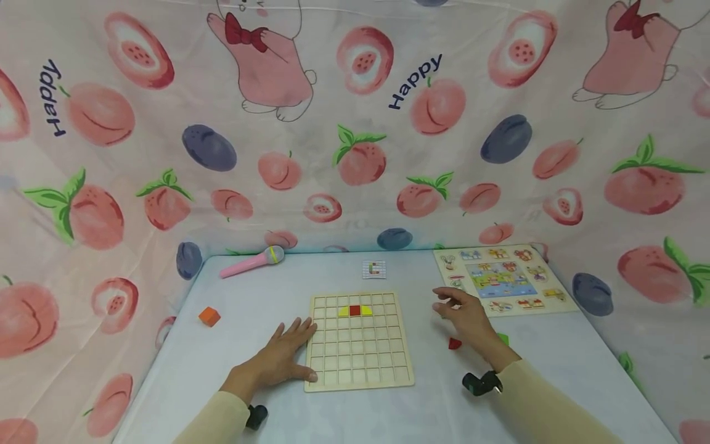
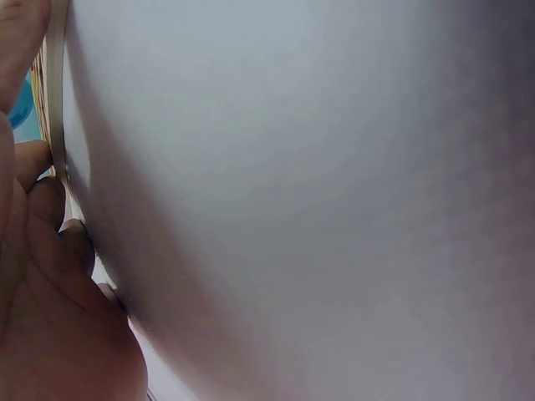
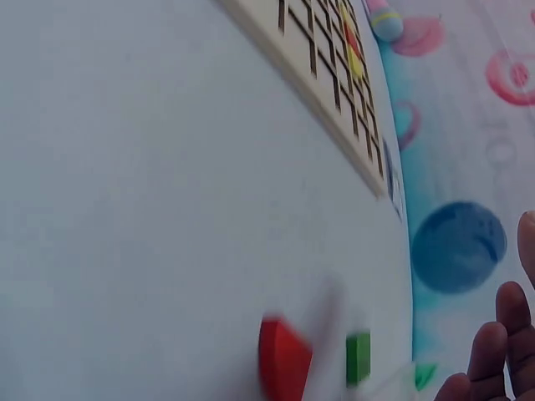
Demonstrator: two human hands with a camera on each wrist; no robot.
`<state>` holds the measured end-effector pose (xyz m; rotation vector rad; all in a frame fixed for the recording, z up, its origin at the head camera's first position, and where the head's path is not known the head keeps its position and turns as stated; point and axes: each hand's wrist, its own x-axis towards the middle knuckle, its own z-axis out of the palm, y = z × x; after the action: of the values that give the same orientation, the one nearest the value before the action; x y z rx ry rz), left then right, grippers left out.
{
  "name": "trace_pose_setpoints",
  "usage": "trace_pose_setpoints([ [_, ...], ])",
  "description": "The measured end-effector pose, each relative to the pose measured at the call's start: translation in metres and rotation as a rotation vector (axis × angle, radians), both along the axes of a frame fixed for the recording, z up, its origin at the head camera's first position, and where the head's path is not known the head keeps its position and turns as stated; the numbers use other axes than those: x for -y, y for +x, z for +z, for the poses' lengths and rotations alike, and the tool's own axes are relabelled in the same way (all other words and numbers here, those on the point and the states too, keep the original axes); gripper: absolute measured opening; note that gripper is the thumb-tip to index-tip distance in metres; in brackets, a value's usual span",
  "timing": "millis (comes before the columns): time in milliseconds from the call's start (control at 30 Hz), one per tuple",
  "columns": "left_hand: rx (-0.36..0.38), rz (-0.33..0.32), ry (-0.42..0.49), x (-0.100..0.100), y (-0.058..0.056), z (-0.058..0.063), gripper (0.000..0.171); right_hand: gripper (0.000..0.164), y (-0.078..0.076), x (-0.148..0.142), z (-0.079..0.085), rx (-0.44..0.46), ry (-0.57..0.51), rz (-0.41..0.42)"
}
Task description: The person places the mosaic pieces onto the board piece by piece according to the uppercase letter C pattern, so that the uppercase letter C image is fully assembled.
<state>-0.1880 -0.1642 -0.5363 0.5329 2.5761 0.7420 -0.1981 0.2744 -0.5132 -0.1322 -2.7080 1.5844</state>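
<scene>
A pale wooden grid board lies on the table, with a red square piece between two yellow curved pieces in one of its upper rows. Along the board's left edge rests my left hand, fingers spread, thumb at the lower left corner. In the left wrist view that hand touches the board's edge. My right hand hovers right of the board, fingers loosely bent, holding nothing visible. Below it lie a red piece and a green piece, which the wrist partly hides.
At the back right is a picture puzzle board. A small pattern card lies behind the grid board. A pink toy microphone and an orange cube are on the left. A fruit-print cloth hangs behind the table.
</scene>
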Motion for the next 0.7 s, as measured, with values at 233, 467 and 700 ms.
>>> trace_pose_setpoints([
  [233,-0.011,-0.002,0.018,0.0,0.0,0.0,0.113,0.047,0.021,-0.043,0.0,0.058,0.09,-0.015],
  [467,-0.006,0.0,0.012,-0.001,0.001,0.003,0.113,0.05,0.05,-0.078,-0.009,0.151,0.144,-0.006],
  [700,0.0,0.007,0.017,-0.002,0.002,0.004,0.114,0.052,0.067,-0.09,-0.023,0.196,0.192,-0.017],
])
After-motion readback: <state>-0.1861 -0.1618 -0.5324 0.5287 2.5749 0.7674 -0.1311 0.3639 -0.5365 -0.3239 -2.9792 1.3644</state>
